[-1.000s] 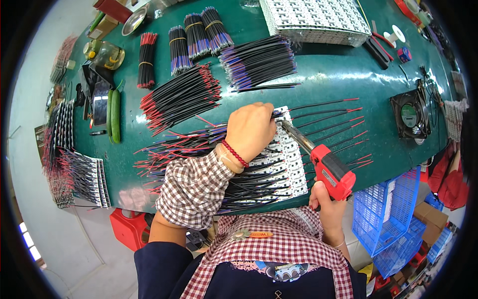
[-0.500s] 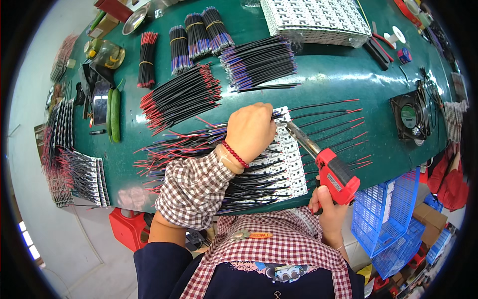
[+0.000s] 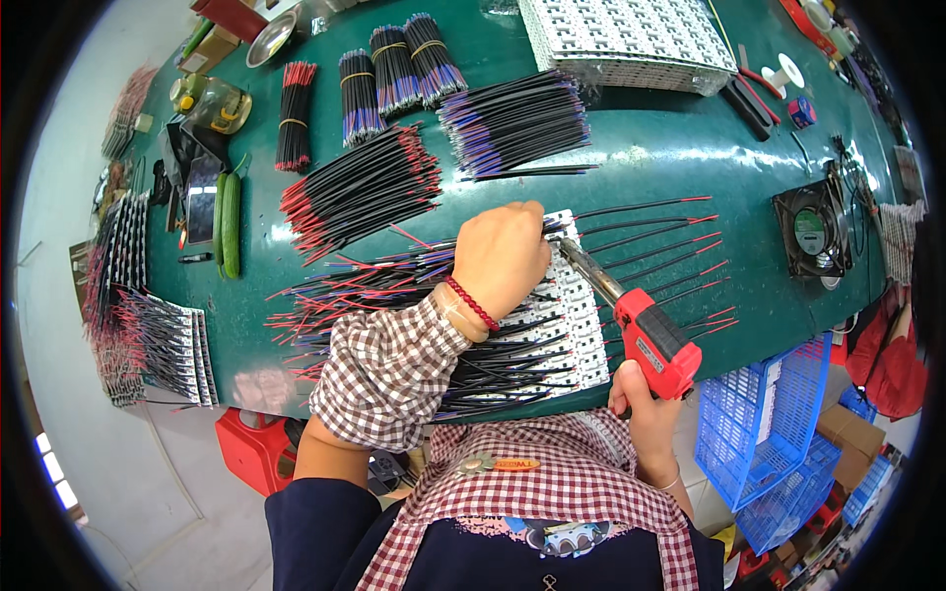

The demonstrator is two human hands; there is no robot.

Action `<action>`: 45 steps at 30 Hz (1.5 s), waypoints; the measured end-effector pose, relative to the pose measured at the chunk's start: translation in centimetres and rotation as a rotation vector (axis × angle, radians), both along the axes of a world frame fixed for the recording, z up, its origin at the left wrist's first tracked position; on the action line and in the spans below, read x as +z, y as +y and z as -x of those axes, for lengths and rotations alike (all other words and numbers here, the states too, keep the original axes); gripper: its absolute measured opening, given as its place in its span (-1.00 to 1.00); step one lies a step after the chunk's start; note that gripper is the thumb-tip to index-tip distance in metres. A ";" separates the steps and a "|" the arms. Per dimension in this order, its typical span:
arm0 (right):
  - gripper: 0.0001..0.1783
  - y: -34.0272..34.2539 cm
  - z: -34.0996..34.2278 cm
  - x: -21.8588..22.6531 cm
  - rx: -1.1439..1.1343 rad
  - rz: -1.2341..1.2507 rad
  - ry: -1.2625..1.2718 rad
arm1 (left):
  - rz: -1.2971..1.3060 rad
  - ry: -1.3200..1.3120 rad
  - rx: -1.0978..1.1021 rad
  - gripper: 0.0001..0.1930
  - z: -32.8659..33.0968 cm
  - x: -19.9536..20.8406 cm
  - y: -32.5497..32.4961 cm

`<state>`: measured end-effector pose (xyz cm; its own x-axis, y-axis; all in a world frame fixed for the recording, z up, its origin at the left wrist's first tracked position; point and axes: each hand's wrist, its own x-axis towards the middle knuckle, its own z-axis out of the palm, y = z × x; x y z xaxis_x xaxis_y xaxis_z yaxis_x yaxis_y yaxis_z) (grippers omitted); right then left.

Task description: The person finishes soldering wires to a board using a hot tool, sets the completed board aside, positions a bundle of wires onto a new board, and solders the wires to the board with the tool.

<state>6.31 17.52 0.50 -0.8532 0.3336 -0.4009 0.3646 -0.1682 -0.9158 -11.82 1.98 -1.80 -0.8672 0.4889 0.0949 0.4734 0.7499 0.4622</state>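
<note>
My right hand [image 3: 645, 414] grips a red and black soldering gun [image 3: 658, 342] by its handle. The gun's metal tip points up and left, at the upper part of a white circuit board panel [image 3: 579, 315]. Close beside that tip my left hand [image 3: 503, 251] is closed, knuckles up. Its fingertips are hidden, so what they pinch does not show. Under the left hand and wrist lies a thick spread of black wires [image 3: 394, 281] with red and blue ends. Several black wires [image 3: 655, 258] with red ends stick out from the panel's right side.
Loose wire piles [image 3: 363, 192] and tied wire bundles [image 3: 357, 98] lie beyond my hands. A stack of white panels [image 3: 626, 44] stands at the back. Cucumbers [image 3: 231, 227] lie left, a small fan [image 3: 811, 229] right. Blue crates [image 3: 761, 424] stand below the table's right edge.
The soldering gun and my right hand have shifted slightly left, bringing the tip nearer my left fingers. My left hand stays at almost the same place on the panel.
</note>
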 end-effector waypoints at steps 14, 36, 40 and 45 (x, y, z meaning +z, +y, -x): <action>-0.67 -0.1 -0.2 0.9 -0.014 -0.038 0.006 | 0.009 -0.012 0.003 -0.86 0.1 -0.1 -0.1; -0.83 -0.2 -0.6 0.0 0.064 -0.085 -0.045 | -0.032 -0.045 -0.055 -0.89 -0.1 0.3 -0.4; -0.83 -0.4 -0.8 0.0 0.070 -0.099 -0.039 | -0.050 -0.022 -0.053 -0.89 -0.3 0.2 -0.4; -0.82 -0.7 -0.7 0.3 -0.015 -0.041 0.004 | -0.023 -0.004 -0.037 -0.90 -0.5 0.1 -0.3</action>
